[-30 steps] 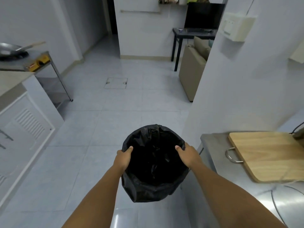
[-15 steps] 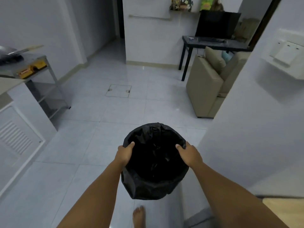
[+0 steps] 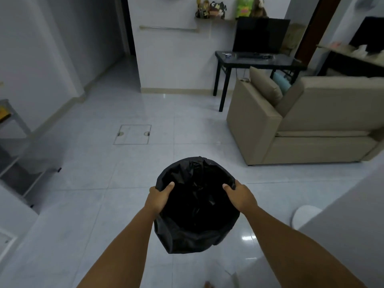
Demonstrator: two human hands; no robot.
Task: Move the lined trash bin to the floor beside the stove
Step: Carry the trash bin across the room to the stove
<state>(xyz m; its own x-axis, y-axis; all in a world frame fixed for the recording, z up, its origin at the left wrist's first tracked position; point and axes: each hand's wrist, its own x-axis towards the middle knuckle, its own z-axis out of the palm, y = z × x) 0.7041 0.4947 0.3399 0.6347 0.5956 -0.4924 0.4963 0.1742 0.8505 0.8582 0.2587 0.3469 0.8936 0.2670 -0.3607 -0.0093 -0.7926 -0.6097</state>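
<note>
While both hands grip opposite sides of its rim, the lined trash bin (image 3: 197, 206) hangs upright in mid-air, clear of the floor (image 3: 128, 183). The left hand (image 3: 159, 197) and right hand (image 3: 240, 197) are each closed on the bag-covered rim, thumbs hooked inside. Beyond it, the metal stand (image 3: 12, 129) at far left is the likely stove side, so the set-down spot lies forward-left, nearer the left hand. A sofa (image 3: 301, 125) stands farther right.
</note>
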